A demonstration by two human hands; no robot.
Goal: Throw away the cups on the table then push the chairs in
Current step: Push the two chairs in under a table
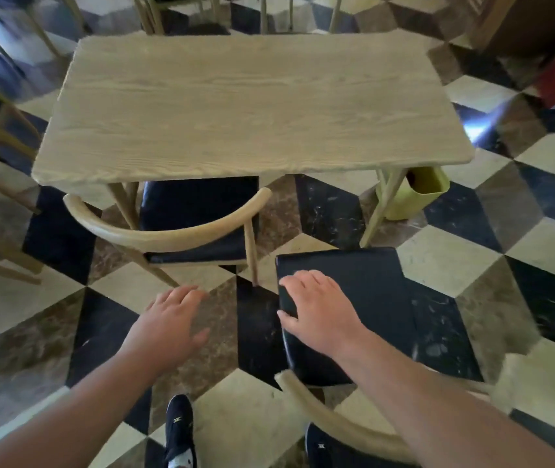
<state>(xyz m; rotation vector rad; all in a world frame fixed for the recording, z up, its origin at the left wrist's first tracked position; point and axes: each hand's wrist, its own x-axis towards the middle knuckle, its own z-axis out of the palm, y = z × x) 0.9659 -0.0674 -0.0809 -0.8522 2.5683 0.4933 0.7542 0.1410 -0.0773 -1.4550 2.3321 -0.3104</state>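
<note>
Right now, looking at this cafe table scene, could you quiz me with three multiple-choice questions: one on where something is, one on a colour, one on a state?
1. Where does the yellow-green bin stand?
A. On the tabletop
B. On the floor by the table's near right leg
C. On a chair seat

2. What colour are the chair seat cushions?
A. Black
B. Red
C. White

3. How does the right-hand chair stand?
A. Tucked under the table
B. Tipped over
C. Pulled out, clear of the table

Answers:
1 B, the bin sits on the tiles beside the wooden table leg.
2 A, both near seats are black, the left chair too.
3 C, its whole seat shows, with the right hand resting on it; the left hand is open and holds nothing.
</note>
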